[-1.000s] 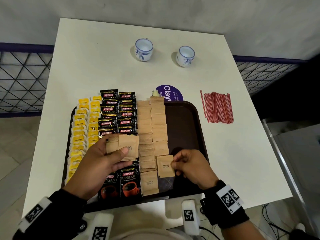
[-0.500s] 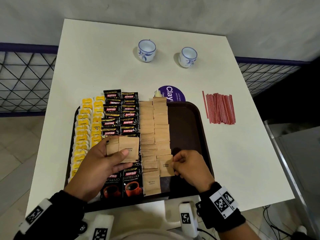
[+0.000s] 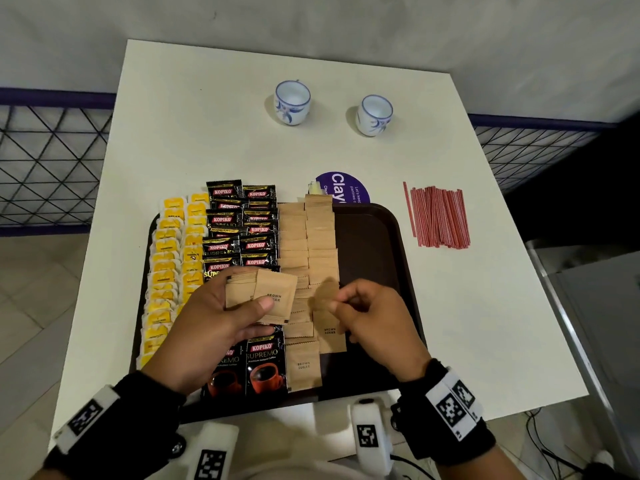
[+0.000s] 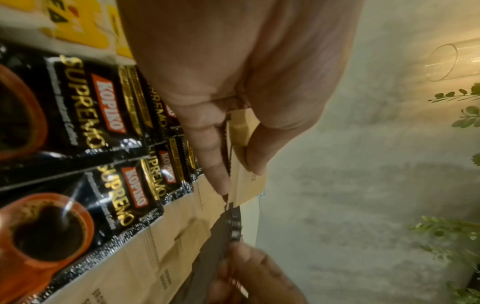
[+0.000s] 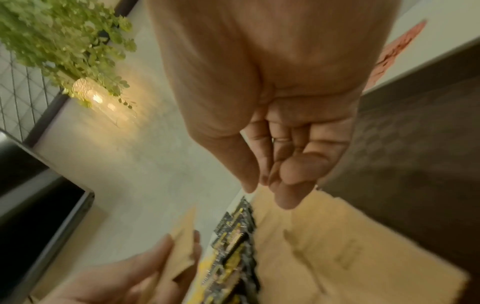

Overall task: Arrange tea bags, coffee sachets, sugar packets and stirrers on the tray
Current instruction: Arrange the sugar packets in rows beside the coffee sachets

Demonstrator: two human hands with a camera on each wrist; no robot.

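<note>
We wear black cuffs point(image 3: 446, 410) on both wrists, each carrying white blocks printed with black square code markers point(image 3: 450, 407); our hands are bare.

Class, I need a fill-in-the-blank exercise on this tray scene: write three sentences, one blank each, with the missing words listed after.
1. The left hand holds a stack of brown ____ packets.
2. The red stirrers lie on the white table, to the ____ of the tray.
3. At the far side of the table stand ____ blue-and-white cups.

Missing words: sugar; right; two
</note>
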